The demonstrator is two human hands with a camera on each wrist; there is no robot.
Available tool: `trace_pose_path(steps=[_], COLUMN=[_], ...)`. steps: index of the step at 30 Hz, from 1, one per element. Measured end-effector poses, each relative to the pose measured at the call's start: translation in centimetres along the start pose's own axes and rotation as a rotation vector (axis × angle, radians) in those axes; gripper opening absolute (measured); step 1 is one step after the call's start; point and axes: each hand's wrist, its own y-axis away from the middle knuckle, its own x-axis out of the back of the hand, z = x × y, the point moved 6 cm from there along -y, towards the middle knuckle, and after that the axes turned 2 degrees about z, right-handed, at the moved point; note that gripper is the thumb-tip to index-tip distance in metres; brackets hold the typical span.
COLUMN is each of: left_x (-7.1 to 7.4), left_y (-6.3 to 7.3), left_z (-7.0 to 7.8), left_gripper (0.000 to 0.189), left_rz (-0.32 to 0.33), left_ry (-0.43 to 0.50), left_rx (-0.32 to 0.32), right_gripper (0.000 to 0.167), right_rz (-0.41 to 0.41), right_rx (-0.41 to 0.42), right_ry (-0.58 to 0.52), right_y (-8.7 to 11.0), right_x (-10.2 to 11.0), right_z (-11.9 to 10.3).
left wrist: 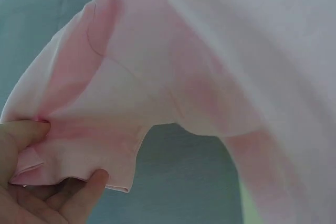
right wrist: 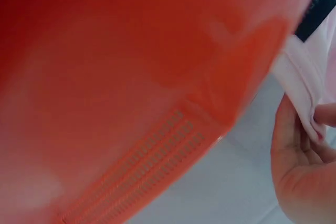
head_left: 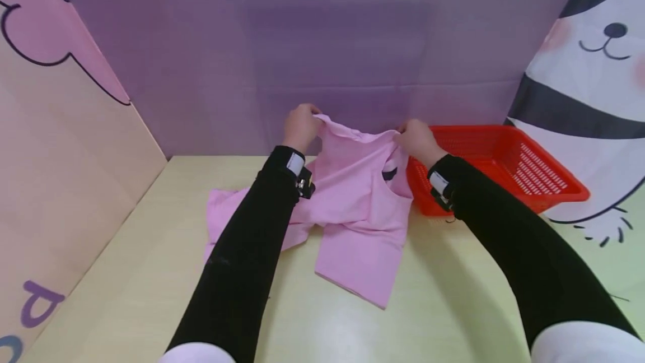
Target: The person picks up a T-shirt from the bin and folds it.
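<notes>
A pink T-shirt (head_left: pixel 353 184) hangs between both hands, its lower part draped on the table. My left hand (head_left: pixel 301 126) pinches the top left corner of the cloth; in the left wrist view, thumb and fingers (left wrist: pixel 97 184) grip it by a short sleeve-like end (left wrist: pixel 113 153). At the other top corner, my right hand (head_left: pixel 417 142) pinches the fabric beside the red basket. A dark neck label (head_left: pixel 389 174) shows inside the neck opening, and again as a black tag (right wrist: pixel 316 11) close above the right hand (right wrist: pixel 302 166) in the right wrist view.
A red plastic basket (head_left: pixel 554 198) with slotted walls stands at the back right, partly behind the right forearm. The pale table (head_left: pixel 342 329) meets a purple backdrop (head_left: pixel 201 71). Printed panels, one with a panda-like figure (head_left: pixel 599 99), flank both sides.
</notes>
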Motion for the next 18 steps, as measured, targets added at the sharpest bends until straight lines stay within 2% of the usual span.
trace_pose_path(steps=[5, 9, 10, 16, 18], left_x=[-2.6, -4.6, -5.1, -8.0, -8.9], left_y=[0.2, 0.2, 0.3, 0.7, 0.8], left_z=[-1.6, -2.3, -2.5, -2.8, -2.7], left_gripper=[0.030, 0.040, 0.044, 0.051, 0.054], left_rz=[-0.028, -0.042, -0.043, 0.006, -0.020], left_ry=[0.128, 0.234, 0.227, -0.021, -0.038], left_rx=[0.053, 0.112, 0.125, 0.171, 0.169], right_gripper=[0.022, 0.021, 0.020, 0.020, 0.023], right_rz=[-0.068, -0.124, -0.121, -0.124, -0.141], right_rx=[0.010, -0.017, -0.010, 0.050, 0.039], right_ry=[0.284, 0.418, 0.442, 0.572, 0.600], right_y=[-0.1, 0.1, 0.1, 0.4, 0.3], right_x=[-0.4, -0.5, -0.5, -1.3, -1.6], right_z=[-0.4, -0.6, -0.8, -1.5, -1.5])
